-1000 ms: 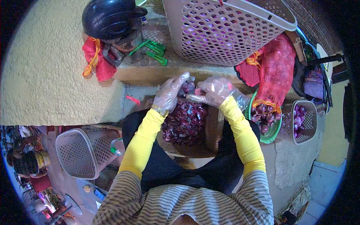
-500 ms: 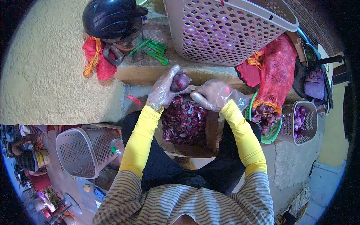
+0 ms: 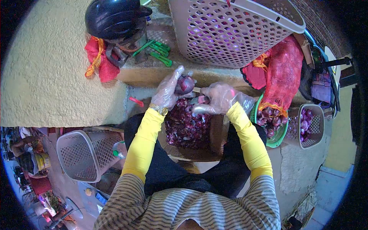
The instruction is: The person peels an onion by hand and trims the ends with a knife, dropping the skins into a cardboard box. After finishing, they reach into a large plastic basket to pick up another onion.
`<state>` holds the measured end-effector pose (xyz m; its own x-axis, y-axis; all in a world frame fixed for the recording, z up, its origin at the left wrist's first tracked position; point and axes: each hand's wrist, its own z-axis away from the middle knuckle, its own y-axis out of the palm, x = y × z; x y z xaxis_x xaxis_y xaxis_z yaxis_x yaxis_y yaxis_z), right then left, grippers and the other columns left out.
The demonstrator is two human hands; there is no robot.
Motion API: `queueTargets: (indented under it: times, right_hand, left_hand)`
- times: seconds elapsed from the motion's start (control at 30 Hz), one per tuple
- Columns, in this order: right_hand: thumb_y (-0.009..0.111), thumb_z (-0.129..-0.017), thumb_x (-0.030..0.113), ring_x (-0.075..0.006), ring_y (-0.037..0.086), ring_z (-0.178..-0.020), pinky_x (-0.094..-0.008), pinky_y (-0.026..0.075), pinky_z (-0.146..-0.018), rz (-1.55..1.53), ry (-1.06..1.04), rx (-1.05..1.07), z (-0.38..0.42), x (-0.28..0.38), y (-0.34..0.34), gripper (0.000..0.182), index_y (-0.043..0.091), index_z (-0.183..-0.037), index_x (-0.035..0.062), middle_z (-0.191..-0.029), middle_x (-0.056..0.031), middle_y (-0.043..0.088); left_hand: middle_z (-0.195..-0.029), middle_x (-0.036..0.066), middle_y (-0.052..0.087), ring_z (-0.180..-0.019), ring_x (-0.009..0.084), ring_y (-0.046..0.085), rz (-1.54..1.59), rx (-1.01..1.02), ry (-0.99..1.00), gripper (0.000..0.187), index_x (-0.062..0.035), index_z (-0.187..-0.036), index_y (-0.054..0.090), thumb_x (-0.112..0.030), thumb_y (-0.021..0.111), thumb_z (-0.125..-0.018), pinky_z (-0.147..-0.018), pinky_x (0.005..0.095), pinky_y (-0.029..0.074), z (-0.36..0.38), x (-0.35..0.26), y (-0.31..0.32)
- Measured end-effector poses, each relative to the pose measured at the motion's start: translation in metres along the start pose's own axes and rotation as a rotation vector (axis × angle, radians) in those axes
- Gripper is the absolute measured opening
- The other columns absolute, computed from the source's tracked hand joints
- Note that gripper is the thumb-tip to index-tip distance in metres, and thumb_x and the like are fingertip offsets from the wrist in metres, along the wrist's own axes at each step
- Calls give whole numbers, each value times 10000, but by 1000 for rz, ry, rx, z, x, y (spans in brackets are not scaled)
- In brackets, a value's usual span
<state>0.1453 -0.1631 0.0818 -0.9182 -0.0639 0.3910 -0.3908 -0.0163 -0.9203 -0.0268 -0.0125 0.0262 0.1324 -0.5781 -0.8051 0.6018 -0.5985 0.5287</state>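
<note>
My left hand [image 3: 165, 94], in a clear plastic glove, is closed around a red onion [image 3: 184, 85], with some loose skin at its top. To its right, my gloved right hand [image 3: 219, 97] grips what looks like a small knife [image 3: 196, 101], its short grey blade pointing toward the onion but apart from it. A dark reddish scrap, probably onion skin, lies against the blade by my thumb. The knife's handle is hidden in my fingers. Below both hands, between my knees, stands a cardboard box [image 3: 217, 134] holding a heap of purple onion skins [image 3: 188, 128].
A large perforated basket [image 3: 230, 36] stands on the ledge ahead. At right, a red mesh sack [image 3: 283, 73] of onions leans into a green basket [image 3: 276, 142], beside another onion basket [image 3: 312, 134]. Green-handled tools [image 3: 159, 53] and a black helmet [image 3: 113, 19] sit upper left.
My right hand has drawn the blade slightly away from the onion and its thumb has opened outward, showing the blade and scrap. My left hand has turned the onion a little.
</note>
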Motion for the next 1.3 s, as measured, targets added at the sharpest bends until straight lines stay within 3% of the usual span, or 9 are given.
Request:
queueTargets:
  times: [0.1, 0.23, 0.3, 0.43, 0.5, 0.57, 1.03, 1.2, 1.3]
  right_hand:
    - [693, -899, 524, -368, 684, -699, -463, 521, -627, -222, 18, -88, 0, -10, 10, 434, 679, -858, 92, -711, -163, 666]
    - [656, -931, 516, -408, 680, -763, -469, 517, -672, -447, 159, -112, 2, -9, 0, 423, 672, -927, 94, -787, -185, 685]
    - [672, -911, 549, -391, 688, -778, -447, 522, -686, -444, 178, -123, 1, -10, -1, 453, 679, -922, 96, -804, -180, 696]
    - [749, -768, 681, -369, 702, -807, -447, 541, -721, -289, 270, 0, 0, -5, -9, 587, 695, -909, 113, -849, -160, 717]
    - [770, -709, 727, -367, 704, -807, -453, 546, -727, -186, 256, -13, 0, -8, -5, 640, 699, -899, 121, -859, -153, 723]
    - [769, -645, 781, -366, 706, -816, -467, 552, -743, -169, 217, -65, 0, -13, 2, 696, 704, -902, 137, -860, -153, 721]
    - [700, -671, 829, -348, 711, -818, -473, 553, -738, 21, 208, -25, -2, -3, -4, 682, 709, -854, 172, -837, -118, 723]
    - [687, -728, 792, -344, 714, -816, -470, 554, -737, 12, 144, -37, -3, -5, -1, 640, 721, -869, 169, -839, -111, 726]
    - [667, -787, 750, -335, 716, -815, -466, 554, -736, 21, 111, -20, -5, -10, 6, 587, 733, -850, 170, -844, -109, 729]
  left_hand:
    - [-1219, 138, 683, -1097, 256, 683, -59, -21, 20, 532, -36, -1307, 605, -487, 549, -1030, -897, 448, 587, 4, 1, 4]
    - [-1183, 118, 709, -1046, 216, 696, -215, -21, 99, 521, -33, -1278, 644, -482, 558, -1027, -898, 411, 582, -15, 24, -15]
    - [-1144, 99, 727, -1002, 188, 707, 0, 9, -180, 496, -44, -1228, 683, -481, 564, -1026, -906, 405, 574, 1, -1, 9]
    - [-1237, 99, 681, -1027, 215, 677, -64, 70, -226, 470, -64, -1403, 553, -380, 549, -1055, -943, 371, 557, -13, 22, -15]
    - [-1131, 104, 726, -955, 191, 712, -251, 57, -6, 496, -61, -1215, 682, -502, 582, -1012, -907, 413, 570, -23, 46, -27]
    - [-1141, 103, 721, -956, 194, 711, -178, 18, -138, 502, -60, -1225, 672, -505, 590, -1006, -903, 412, 571, -1, 16, 5]
    - [-1230, 75, 675, -1091, 198, 665, -83, 45, -346, 507, -127, -1381, 587, -460, 625, -1000, -955, 415, 547, 13, -9, 27]
    - [-1447, 112, 537, -1241, 185, 573, -508, 233, 8, 537, -143, -1529, 433, -294, 594, -1039, -1024, 401, 527, 25, 0, 17]
    - [-1380, 114, 601, -1173, 193, 623, -510, 198, 111, 489, -118, -1475, 499, -338, 575, -1045, -998, 401, 544, 21, 8, 15]
